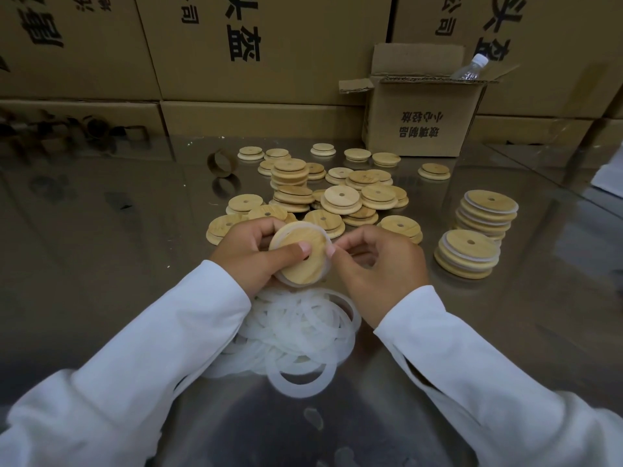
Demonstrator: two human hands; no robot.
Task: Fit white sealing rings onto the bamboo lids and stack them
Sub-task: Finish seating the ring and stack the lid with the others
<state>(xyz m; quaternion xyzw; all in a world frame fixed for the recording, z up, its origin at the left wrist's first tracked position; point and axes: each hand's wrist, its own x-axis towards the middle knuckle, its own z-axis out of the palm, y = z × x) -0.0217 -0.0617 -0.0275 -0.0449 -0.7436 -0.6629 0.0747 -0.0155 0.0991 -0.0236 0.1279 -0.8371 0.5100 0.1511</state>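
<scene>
Head view: at the centre of the frame a bamboo lid (305,269) is gripped by the left hand (249,254), with the thumb pressed across its face and the fingers curled behind it. A white sealing ring (305,225) is seen around the lid's rim, and it is pinched at the lid's right edge by the right hand (377,264), whose other fingers are curled.

The lid is judged light, stiff and smooth, so it is best held flat by face and back, leaving the rim free. The ring is judged thin, soft and stretchy, and likely to twist or slip off. It should be taken at its edge and worked round bit by bit.

A pile of rings (296,332) lies just below the hands, and loose lids (340,197) are heaped above them. Two finished stacks (485,214) stand at right on the shiny table (118,230). An open cardboard box (421,119) with a water bottle (470,67) sits at upper right.
</scene>
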